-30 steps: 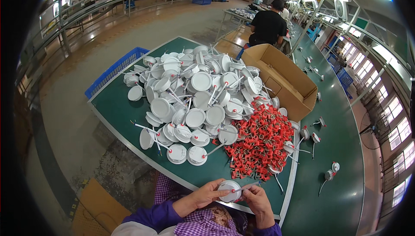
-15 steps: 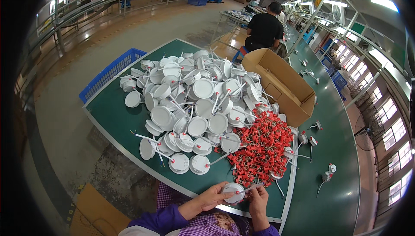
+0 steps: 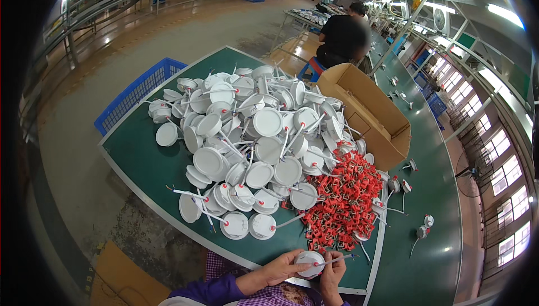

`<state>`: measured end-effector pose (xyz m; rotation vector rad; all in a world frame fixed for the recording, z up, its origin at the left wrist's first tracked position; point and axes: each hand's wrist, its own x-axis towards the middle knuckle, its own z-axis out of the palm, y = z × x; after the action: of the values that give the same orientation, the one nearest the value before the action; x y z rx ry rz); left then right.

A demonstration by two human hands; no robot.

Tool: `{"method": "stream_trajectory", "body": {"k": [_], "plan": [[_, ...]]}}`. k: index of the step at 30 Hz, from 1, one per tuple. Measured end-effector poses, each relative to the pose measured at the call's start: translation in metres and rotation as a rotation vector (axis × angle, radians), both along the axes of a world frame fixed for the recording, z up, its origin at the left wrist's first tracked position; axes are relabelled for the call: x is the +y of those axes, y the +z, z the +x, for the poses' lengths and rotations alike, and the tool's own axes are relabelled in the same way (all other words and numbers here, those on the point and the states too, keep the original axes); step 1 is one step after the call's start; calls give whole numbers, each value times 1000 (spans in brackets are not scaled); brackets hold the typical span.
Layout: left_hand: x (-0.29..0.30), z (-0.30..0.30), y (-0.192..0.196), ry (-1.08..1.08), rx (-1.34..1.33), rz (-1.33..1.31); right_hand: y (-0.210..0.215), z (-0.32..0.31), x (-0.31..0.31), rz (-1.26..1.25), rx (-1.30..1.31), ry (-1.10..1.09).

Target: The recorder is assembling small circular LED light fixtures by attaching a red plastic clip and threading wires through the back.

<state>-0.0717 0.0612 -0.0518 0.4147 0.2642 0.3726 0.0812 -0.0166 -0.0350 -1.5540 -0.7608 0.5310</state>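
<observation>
A: The big workshop hall is the same around you, and the green table (image 3: 146, 163) fills the middle of the frame. On it lies the large heap of white round lamps (image 3: 255, 149) with their thin leads, and the pile of small red clips (image 3: 341, 208) at the lower right of the heap.

B: So what has changed in the last second?

A: Very little on the table. The view has shifted slightly, so the heap and the cardboard box (image 3: 368, 112) at the upper right sit a bit differently in the frame. Your hands have stayed at the bottom edge, close to your body.

B: And the lamp I am working on?

A: It is at the bottom centre, one white round lamp (image 3: 310, 263), between both hands. Your left hand (image 3: 283, 269) is closed around its left side and holds it as before. Your right hand (image 3: 332, 275) is against its right side; the fingers are closed near the thin lead that sticks out to the right, but I cannot tell if they pinch the lead or a clip.

B: What does it mean for the work?

A: I judge you are still busy with this same piece; it is not yet put down.

B: Anyone else near?

A: A person in a dark shirt (image 3: 342, 39) sits far behind the box.
</observation>
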Motion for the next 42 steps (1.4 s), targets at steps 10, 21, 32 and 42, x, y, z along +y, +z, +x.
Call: {"method": "stream_trajectory", "body": {"k": [10, 21, 32, 42], "plan": [[3, 0, -7, -75, -19, -34, -7, 0, 1, -50, 26, -18], [7, -3, -3, -155, -35, -102, -6, -1, 3, -101, -4, -43], [8, -10, -2, -165, -50, -90, -7, -5, 6, -131, 1, -62], [4, -16, 2, -167, -88, -76, -6, -8, 8, -98, 67, -45]]}}
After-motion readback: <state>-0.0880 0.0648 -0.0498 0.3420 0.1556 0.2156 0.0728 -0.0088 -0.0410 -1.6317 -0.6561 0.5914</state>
